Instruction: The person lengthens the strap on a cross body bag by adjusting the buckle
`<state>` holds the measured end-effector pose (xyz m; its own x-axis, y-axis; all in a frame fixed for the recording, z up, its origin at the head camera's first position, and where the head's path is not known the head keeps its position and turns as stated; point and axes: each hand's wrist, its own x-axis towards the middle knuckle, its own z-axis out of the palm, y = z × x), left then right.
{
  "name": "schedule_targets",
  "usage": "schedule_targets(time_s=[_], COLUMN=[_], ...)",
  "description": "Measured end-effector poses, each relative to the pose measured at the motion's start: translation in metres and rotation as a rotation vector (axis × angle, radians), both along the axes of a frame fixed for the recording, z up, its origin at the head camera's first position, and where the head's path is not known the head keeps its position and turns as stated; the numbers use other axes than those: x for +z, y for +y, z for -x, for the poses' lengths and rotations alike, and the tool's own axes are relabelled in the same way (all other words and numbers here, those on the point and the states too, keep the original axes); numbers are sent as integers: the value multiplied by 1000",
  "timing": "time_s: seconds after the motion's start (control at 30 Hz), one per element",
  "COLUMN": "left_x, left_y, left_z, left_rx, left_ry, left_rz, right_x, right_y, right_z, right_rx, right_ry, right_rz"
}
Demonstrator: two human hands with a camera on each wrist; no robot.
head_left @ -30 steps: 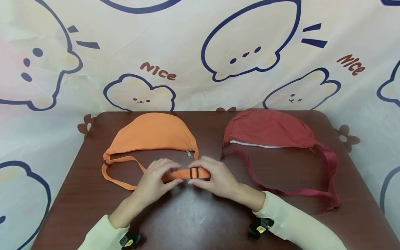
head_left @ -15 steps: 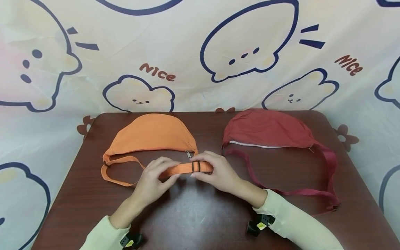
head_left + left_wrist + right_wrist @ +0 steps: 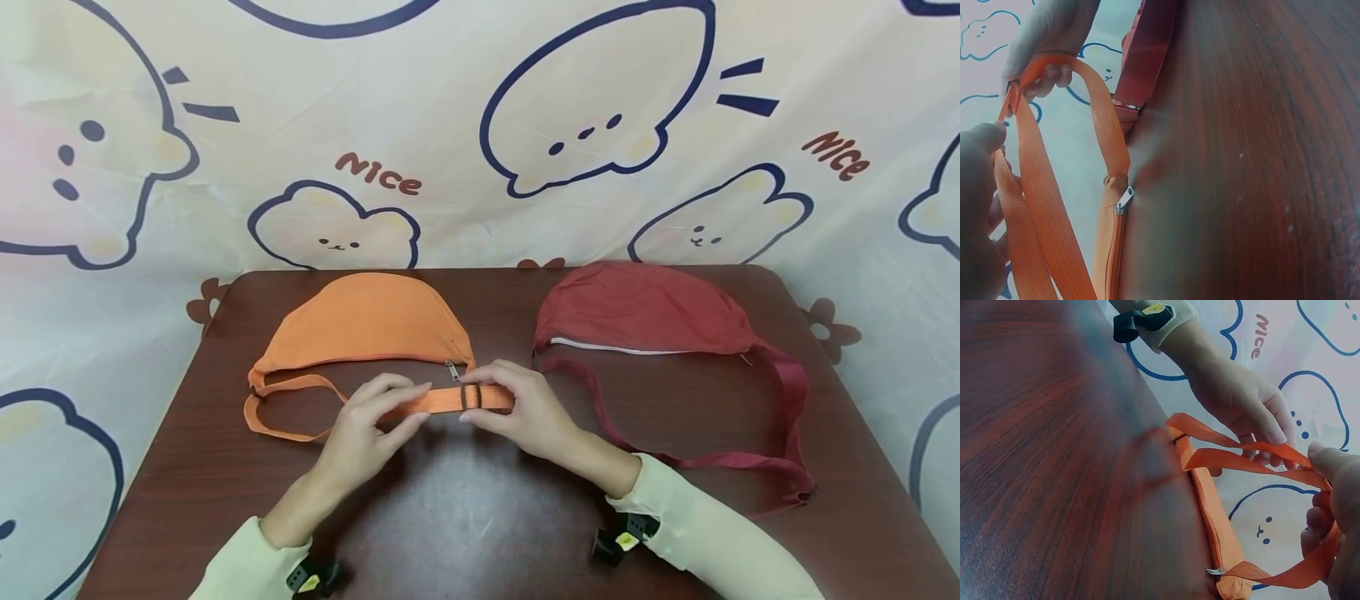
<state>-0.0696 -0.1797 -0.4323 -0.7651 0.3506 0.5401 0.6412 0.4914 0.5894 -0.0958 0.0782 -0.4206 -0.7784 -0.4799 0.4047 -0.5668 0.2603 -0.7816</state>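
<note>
An orange waist bag (image 3: 367, 321) lies at the back left of the table, its zip pull (image 3: 452, 370) at the right end. Both hands lift its orange strap (image 3: 442, 401) in front of it. My left hand (image 3: 367, 421) pinches the strap between thumb and fingers. At the dark slide buckle (image 3: 470, 397), my right hand (image 3: 528, 408) grips the strap with the thumb below and fingers above. In the left wrist view the strap (image 3: 1107, 125) loops through the right hand and runs down to the bag's zip end. The right wrist view shows two strap lengths (image 3: 1235, 461) running between the hands.
A dark red waist bag (image 3: 645, 308) lies at the back right, its strap (image 3: 720, 460) looped toward the front. The brown table (image 3: 465, 533) reaches a patterned cloth backdrop (image 3: 450, 108). Wrist cameras (image 3: 618, 537) sit under both sleeves.
Both hands have raised the held strap slightly away from the person and toward the orange bag. The right hand and buckle have shifted a little to the right. Both bags stay put.
</note>
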Motion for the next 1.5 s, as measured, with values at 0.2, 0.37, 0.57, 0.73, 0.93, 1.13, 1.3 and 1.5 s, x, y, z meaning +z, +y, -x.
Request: schedule_targets(time_s=[0.2, 0.37, 0.57, 0.73, 0.93, 1.13, 1.3, 1.5], left_x=[0, 0, 1, 0, 0, 0, 1, -1], left_y=[2, 7, 10, 15, 21, 23, 26, 24], left_z=[2, 6, 7, 9, 9, 9, 10, 9], left_rx=[-13, -12, -12, -29, -37, -49, -73, -51], left_ry=[18, 11, -18, -9, -18, -57, -66, -42], left_rz=[-7, -5, -21, -47, -72, -84, -88, -53], right_x=[-1, -2, -4, -5, -7, -9, -12, -15], right_y=[0, 0, -1, -3, -6, -8, -9, -9], right_z=[0, 1, 2, 2, 1, 1, 1, 0], right_rx=[13, 4, 10, 9, 17, 19, 26, 20], right_ry=[-2, -6, -11, -15, -27, -40, -14, 14], right_rz=[42, 90, 123, 137, 126, 128, 112, 130])
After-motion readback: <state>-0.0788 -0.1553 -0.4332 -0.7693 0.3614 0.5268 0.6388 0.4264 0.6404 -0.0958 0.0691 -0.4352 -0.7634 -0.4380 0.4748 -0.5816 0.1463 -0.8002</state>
